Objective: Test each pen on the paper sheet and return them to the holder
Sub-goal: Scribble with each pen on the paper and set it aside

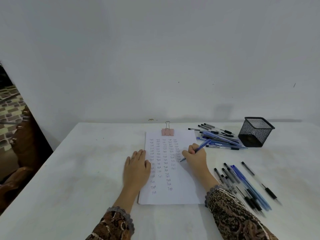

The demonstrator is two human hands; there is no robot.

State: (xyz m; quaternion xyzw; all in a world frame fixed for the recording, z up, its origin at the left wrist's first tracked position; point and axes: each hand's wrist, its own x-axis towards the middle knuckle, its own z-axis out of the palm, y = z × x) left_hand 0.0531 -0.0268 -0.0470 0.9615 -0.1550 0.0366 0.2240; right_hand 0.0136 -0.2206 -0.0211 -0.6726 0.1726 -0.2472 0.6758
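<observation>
White table (69,170), white wall (155,49). One paper sheet (181,191), one mesh holder (256,132), two pen heaps (220,137). Left hand (136,168) flat; right hand (195,156) grips blue pen (204,143)

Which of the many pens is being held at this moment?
The blue pen, gripped by the right hand with its tip on the paper sheet. All the others lie unheld on the table, in two groups.
</observation>
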